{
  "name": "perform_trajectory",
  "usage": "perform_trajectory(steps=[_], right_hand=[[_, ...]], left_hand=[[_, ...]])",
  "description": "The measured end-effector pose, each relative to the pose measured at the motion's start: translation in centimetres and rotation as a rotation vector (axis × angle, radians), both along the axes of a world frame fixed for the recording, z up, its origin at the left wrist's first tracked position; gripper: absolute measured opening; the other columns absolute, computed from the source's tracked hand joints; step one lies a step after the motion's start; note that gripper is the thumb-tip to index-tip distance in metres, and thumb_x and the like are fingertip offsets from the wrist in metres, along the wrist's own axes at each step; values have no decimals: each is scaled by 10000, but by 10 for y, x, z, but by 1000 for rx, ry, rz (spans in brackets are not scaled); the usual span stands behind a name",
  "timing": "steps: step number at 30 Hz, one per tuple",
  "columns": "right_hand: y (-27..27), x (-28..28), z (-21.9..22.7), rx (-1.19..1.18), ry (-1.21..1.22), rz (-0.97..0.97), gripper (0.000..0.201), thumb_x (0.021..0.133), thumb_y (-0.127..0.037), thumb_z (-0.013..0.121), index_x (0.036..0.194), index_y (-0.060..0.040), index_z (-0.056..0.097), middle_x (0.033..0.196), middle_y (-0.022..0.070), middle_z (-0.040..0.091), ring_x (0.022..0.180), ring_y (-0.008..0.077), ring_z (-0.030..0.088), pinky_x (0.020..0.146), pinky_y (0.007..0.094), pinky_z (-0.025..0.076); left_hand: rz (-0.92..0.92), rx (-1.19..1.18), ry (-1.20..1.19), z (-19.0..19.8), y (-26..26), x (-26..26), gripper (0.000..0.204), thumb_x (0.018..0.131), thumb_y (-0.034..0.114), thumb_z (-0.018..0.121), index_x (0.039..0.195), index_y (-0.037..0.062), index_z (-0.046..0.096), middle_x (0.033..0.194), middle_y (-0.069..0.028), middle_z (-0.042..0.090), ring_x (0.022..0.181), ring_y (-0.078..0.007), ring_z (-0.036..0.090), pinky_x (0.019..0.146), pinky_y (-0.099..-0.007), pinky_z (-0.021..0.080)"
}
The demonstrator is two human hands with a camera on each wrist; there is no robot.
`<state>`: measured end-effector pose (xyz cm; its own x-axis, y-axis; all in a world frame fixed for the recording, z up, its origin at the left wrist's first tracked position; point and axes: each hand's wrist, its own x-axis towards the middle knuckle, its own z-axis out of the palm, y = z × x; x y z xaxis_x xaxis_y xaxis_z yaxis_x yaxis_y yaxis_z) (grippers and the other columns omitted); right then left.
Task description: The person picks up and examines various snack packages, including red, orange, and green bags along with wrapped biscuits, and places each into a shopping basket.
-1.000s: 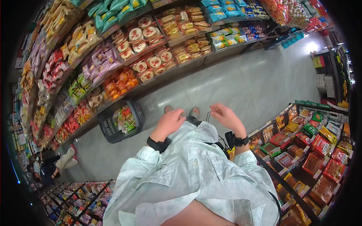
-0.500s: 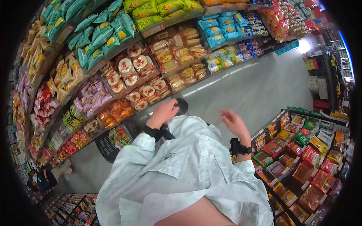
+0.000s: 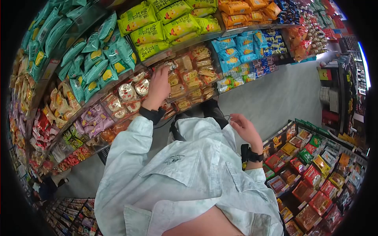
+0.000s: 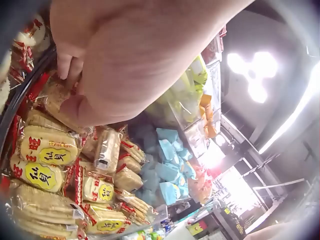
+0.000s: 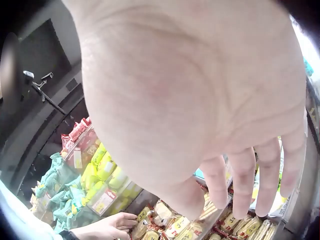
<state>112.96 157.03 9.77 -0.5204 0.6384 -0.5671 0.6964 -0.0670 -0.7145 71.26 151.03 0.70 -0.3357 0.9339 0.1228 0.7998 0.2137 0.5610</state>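
Observation:
At the shelf in the head view, my left hand [image 3: 159, 89] reaches into the clear-wrapped crackers [image 3: 190, 78]. The left wrist view shows the thumb and fingers of this hand [image 4: 115, 65] on either side of a cracker packet [image 4: 56, 102], pinching it; part of the packet is hidden by the hand. Similar packets with yellow labels [image 4: 47, 155] lie below it. My right hand [image 3: 245, 128] is held in front of the body over the aisle, holding nothing, its fingers extended in the right wrist view [image 5: 245, 175].
Green bags [image 3: 173, 24] fill the shelf above, with teal bags [image 3: 94, 59] to the left and blue bags [image 3: 236, 49] to the right. A display of packaged goods [image 3: 311, 177] stands at the right. Grey floor [image 3: 267, 94] lies between. Part of another person [image 3: 49, 187] shows at lower left.
My left hand has moved up and forward from in front of the body to the cracker packets. The body has come closer to the shelf, and the basket has mostly dropped out of sight.

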Motion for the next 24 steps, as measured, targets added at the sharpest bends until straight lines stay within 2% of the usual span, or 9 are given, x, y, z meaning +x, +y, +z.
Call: perform_trajectory(steps=[3,7,8,11,12,14,18,21,24], right_hand=[[40,-2,-10,34,24,45,352,1033,-169,694,1357,-42,643,1165,118,750,1058,233,738,948,360,579],[99,-21,-11,100,105,148,366,1001,-204,731,1321,-39,666,1122,156,764,1023,282,742,909,390,583],[114,-28,-13,110,136,189,367,999,-205,732,1320,-39,666,1126,159,765,1028,285,743,908,392,583],[154,-53,-13,87,203,251,365,995,-197,733,1311,-29,664,1124,161,765,1046,302,742,900,399,584],[162,-64,-7,102,261,265,364,996,-203,730,1305,-21,664,1127,168,766,1048,309,744,890,405,588],[177,-85,-8,116,282,381,363,1002,-213,725,1303,-20,665,1125,169,769,1055,304,749,888,406,593],[179,-126,5,125,325,637,371,1012,-245,721,1298,-14,668,1109,176,775,1038,306,759,880,407,598],[158,-148,10,-13,336,726,307,1030,-235,729,1237,-9,705,1106,145,773,997,249,760,895,372,591],[138,-159,11,8,245,778,429,999,-274,776,1321,-21,647,1061,149,770,987,263,758,905,377,591]], left_hand=[[22,-88,17,-2,20,-7,626,838,-108,580,1448,23,540,1415,-260,599,1336,-474,542,1135,-511,459],[172,-203,211,-17,35,5,621,818,-104,602,1420,42,569,1275,-245,639,1205,-459,601,1028,-535,504],[187,-190,237,-19,34,7,571,833,-54,626,1391,62,586,1231,-239,630,1144,-456,612,972,-541,517],[302,-123,86,5,28,30,532,841,13,673,1362,85,598,1262,-243,612,1139,-464,612,952,-542,527],[366,-163,26,27,25,44,529,845,84,731,1357,92,598,1280,-225,598,1156,-455,617,957,-529,535],[367,-107,-157,45,15,67,546,844,108,759,1365,96,598,1257,-202,596,1170,-440,620,967,-513,537],[238,4,-310,77,-7,116,590,861,160,788,1416,115,592,1242,-158,596,1178,-395,636,964,-470,549],[152,-151,-409,93,-20,137,615,871,167,786,1453,136,588,1265,-128,603,1130,-370,658,930,-454,561],[168,-207,-484,103,-25,143,627,887,203,776,1477,144,573,1300,-105,608,1124,-358,678,905,-455,571]])
